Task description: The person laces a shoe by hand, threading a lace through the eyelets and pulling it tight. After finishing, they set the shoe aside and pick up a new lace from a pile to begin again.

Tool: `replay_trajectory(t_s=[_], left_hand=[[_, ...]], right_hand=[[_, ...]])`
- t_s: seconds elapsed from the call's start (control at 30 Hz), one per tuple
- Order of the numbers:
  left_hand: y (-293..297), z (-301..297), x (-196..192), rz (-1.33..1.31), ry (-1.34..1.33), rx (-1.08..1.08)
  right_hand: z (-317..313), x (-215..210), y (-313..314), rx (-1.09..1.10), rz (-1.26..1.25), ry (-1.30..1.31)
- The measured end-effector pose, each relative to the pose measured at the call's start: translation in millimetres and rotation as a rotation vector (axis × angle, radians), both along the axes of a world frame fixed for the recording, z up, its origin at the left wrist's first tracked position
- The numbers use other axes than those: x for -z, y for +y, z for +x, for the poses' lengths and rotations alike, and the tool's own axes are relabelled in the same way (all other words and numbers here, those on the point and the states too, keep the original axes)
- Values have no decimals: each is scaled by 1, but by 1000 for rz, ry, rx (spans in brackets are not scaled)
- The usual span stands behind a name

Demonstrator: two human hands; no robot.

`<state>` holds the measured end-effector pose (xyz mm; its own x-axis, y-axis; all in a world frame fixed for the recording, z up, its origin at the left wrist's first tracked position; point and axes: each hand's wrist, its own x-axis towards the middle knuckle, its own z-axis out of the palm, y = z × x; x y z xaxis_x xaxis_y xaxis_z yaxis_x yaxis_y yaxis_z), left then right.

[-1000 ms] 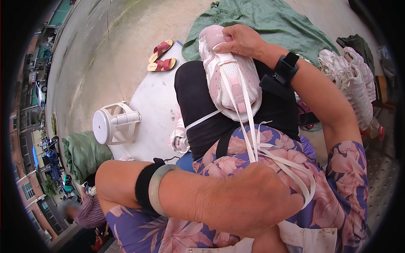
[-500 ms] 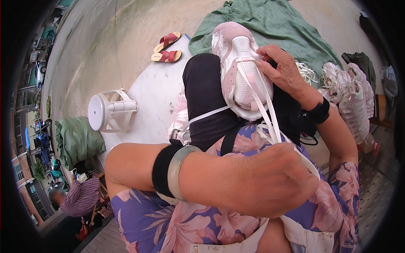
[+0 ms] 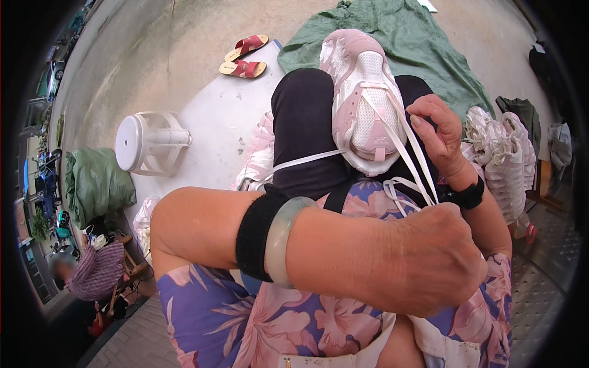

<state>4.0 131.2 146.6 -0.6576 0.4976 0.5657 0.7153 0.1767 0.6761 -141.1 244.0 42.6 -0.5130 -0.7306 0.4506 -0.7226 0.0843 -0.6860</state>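
A pink and white sneaker (image 3: 364, 132) rests on my black-trousered lap, toe away from me. Two white shoelaces (image 3: 419, 161) run from its eyelets down to my left hand (image 3: 423, 257), which crosses in front of me in a fist and grips them; its fingertips are hidden. Just right of the sneaker is my right hand (image 3: 438, 136), its fingers bent and apart from the thumb, with nothing visible between them. It is close to the laces but off the shoe. Another white lace (image 3: 310, 161) stretches left across my thigh toward a second pink shoe (image 3: 256, 150).
More pink and white shoes (image 3: 506, 153) are piled at my right. A green cloth (image 3: 383, 37) lies ahead. To the left are a white plastic stool (image 3: 147, 142), red sandals (image 3: 244, 58), a green sack (image 3: 98, 184) and a person in a striped top (image 3: 98, 273).
My right hand has come off the sneaker's side and moved slightly right and nearer to me. My left hand, still gripping the laces, has shifted right. The view has turned a little.
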Motion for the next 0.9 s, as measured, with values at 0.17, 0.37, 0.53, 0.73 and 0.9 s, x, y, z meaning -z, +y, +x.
replay_trajectory(t_s=[0.17,0.37,0.53,0.73,0.9], left_hand=[[1,-4,3,-22,81,48],[-4,0,1,-66,-97,138],[-9,2,-6,-75,-140,139],[-1,-3,-8,-108,-79,85],[2,-3,-8,-128,-72,87]], right_hand=[[-7,-16,-19,28,7,-281],[-21,-19,-22,121,-118,-635],[-28,-21,-22,79,-48,-703],[-18,-25,-40,-114,166,-527],[-1,-30,-54,-24,420,-632]])
